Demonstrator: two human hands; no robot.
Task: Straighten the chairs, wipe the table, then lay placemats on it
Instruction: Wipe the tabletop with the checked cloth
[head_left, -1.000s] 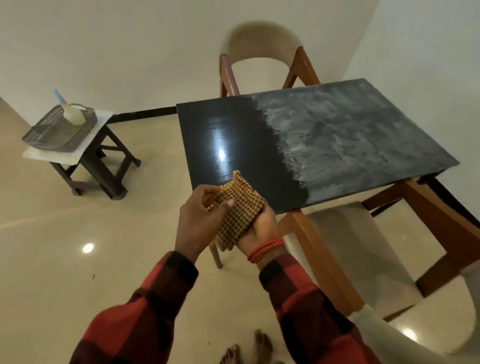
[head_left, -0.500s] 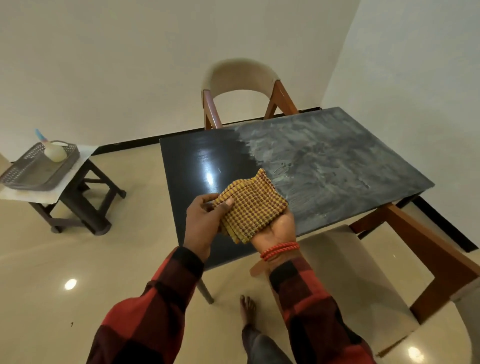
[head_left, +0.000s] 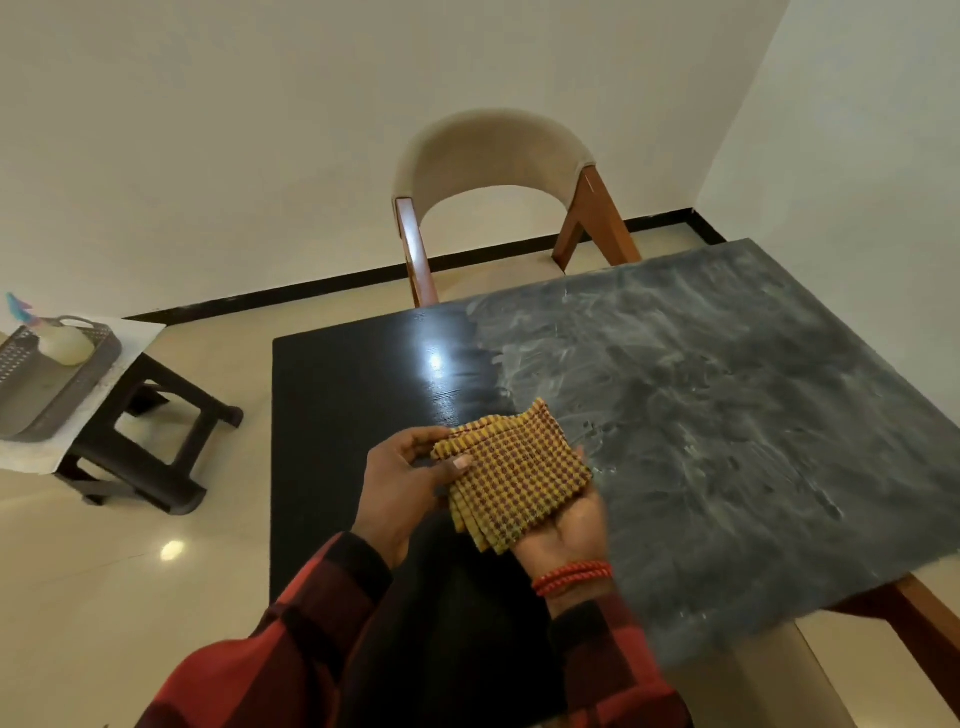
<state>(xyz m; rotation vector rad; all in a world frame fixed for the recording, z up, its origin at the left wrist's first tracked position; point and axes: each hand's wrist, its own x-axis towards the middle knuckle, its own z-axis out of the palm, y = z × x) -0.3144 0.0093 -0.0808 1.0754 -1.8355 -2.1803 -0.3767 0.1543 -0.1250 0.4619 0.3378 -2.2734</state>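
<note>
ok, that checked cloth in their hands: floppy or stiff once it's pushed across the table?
Probably floppy: the folded checked cloth sags over the right hand and its layered edges fan out. Likely light, since the left hand steadies it with a thumb pinch alone. Its woven texture should drag rather than slide on the smeared table, so it may bunch up.

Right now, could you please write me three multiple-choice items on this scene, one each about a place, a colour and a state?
1. Where is the grey basket?
A. on the table
B. on the dark stool
C. on the chair

2. What colour is the cloth?
A. yellow-and-red check
B. plain blue
C. white

3. How is the table?
A. covered with placemats
B. all glossy
C. partly smeared

Key: B, it sits on the stool at left; A, the weave shows between both hands; C, the right part is hazy and streaked, the left glossy.
</note>
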